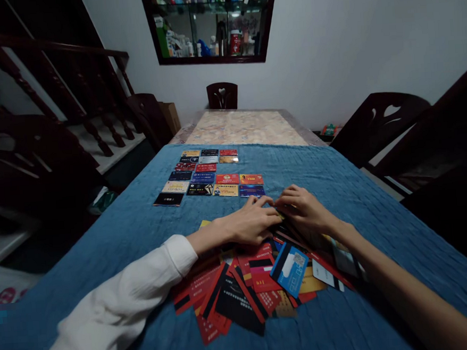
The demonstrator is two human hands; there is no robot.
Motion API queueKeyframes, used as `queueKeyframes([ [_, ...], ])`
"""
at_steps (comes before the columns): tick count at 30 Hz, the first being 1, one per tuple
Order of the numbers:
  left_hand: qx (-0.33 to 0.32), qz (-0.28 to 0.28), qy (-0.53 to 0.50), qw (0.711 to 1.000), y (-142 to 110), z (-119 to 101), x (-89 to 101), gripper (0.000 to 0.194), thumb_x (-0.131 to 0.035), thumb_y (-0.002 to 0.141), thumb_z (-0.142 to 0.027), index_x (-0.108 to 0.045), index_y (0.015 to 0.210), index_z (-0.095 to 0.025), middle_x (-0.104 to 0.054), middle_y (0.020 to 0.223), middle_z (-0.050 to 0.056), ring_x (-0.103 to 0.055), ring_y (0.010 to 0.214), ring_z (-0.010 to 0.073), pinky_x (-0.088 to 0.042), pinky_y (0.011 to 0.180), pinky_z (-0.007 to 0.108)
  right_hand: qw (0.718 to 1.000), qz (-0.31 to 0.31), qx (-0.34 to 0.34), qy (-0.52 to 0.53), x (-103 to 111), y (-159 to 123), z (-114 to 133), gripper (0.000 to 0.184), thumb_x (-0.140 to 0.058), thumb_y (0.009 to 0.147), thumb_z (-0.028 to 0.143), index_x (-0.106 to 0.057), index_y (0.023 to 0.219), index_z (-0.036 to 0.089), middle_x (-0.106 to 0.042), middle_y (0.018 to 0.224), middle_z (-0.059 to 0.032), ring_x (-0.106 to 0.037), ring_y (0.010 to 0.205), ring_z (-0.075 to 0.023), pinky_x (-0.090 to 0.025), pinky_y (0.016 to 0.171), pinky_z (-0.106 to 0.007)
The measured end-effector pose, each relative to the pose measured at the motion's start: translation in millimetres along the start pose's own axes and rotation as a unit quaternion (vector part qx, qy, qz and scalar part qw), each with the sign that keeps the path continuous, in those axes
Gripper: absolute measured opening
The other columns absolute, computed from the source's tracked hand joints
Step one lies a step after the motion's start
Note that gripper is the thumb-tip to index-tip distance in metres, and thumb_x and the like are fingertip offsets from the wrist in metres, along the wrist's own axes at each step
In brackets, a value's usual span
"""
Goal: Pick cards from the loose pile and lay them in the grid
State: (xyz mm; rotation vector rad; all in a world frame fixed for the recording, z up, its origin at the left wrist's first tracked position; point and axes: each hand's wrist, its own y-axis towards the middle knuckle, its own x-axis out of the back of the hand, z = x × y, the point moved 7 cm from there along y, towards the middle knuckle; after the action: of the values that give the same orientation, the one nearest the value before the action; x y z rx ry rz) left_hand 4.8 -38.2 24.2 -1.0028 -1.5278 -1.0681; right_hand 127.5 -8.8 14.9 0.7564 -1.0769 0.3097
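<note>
Both hands' grips, left and right, hover or rest at the card pile, their closure unclear.

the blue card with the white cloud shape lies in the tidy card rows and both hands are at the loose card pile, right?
No, the head view shows the blue card with the white cloud shape lying on the loose card pile, not in the tidy rows. The left hand and right hand are at it.
</note>
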Motion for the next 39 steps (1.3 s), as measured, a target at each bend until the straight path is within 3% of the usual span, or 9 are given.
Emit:
queueKeyframes([
  [6, -0.038, 0.013, 0.025, 0.999, 2, -4, -7.5, 0.026, -0.059, 0.09, -0.019, -0.066, 0.114, -0.025, -0.066, 0.125, 0.006, -0.042, 0.128, 0.0315, -0.035, 0.094, 0.044, 1.0, 0.009, -0.002, -0.015, 2, -13, 5, 0.02, -0.053, 0.094, 0.027, -0.072, 0.094, 0.022, -0.072, 0.092, -0.0094, -0.057, 0.092, -0.0244, -0.043, 0.079, -0.041],
  [13, -0.033, 0.029, 0.061, 0.997, -6, -1, -12.8, 0.025, -0.056, 0.093, -0.019, -0.066, 0.115, -0.025, -0.063, 0.133, 0.005, -0.039, 0.133, 0.0334, -0.033, 0.098, 0.047, 0.999, 0.039, 0.02, 0.008, 1, -25, 23, 0.016, -0.056, 0.092, 0.028, -0.071, 0.097, 0.023, -0.07, 0.096, -0.0096, -0.055, 0.101, -0.026, -0.046, 0.085, -0.044],
  [19, -0.024, 0.018, 0.078, 0.997, -22, 4, -6.9, 0.026, -0.067, 0.086, -0.021, -0.068, 0.112, -0.024, -0.067, 0.123, 0.008, -0.042, 0.131, 0.034, -0.034, 0.099, 0.048, 0.998, 0.047, 0.032, 0.019, -5, -24, 35, 0.02, -0.059, 0.093, 0.036, -0.071, 0.103, 0.024, -0.069, 0.101, -0.0101, -0.054, 0.103, -0.0263, -0.044, 0.092, -0.048],
  [25, -0.008, -0.003, 0.09, 0.996, -41, 6, -2.9, 0.018, -0.058, 0.095, -0.02, -0.068, 0.11, -0.022, -0.07, 0.113, 0.009, -0.044, 0.129, 0.0315, -0.035, 0.099, 0.048, 0.997, 0.05, 0.047, 0.028, -8, -21, 43, 0.031, -0.061, 0.091, 0.041, -0.07, 0.115, 0.024, -0.069, 0.108, -0.0116, -0.055, 0.103, -0.0277, -0.045, 0.09, -0.049],
  [31, -0.003, -0.013, 0.072, 0.997, -49, 7, 4.6, 0.016, -0.06, 0.092, -0.018, -0.069, 0.106, -0.021, -0.071, 0.106, 0.008, -0.047, 0.123, 0.0292, -0.037, 0.097, 0.044, 0.997, 0.048, 0.057, 0.026, -12, -18, 46, 0.032, -0.059, 0.092, 0.043, -0.07, 0.116, 0.025, -0.069, 0.107, -0.012, -0.055, 0.102, -0.028, -0.044, 0.089, -0.049],
  [39, 0.038, 0.008, -0.024, 0.999, -55, 23, 13.9, 0.026, -0.058, 0.09, -0.014, -0.07, 0.112, -0.02, -0.072, 0.1, 0.006, -0.053, 0.112, 0.0248, -0.037, 0.099, 0.042, 0.997, 0.037, 0.065, 0.018, -7, -8, 53, 0.028, -0.049, 0.099, 0.037, -0.074, 0.102, 0.024, -0.072, 0.091, -0.0094, -0.058, 0.09, -0.0232, -0.045, 0.081, -0.042],
])
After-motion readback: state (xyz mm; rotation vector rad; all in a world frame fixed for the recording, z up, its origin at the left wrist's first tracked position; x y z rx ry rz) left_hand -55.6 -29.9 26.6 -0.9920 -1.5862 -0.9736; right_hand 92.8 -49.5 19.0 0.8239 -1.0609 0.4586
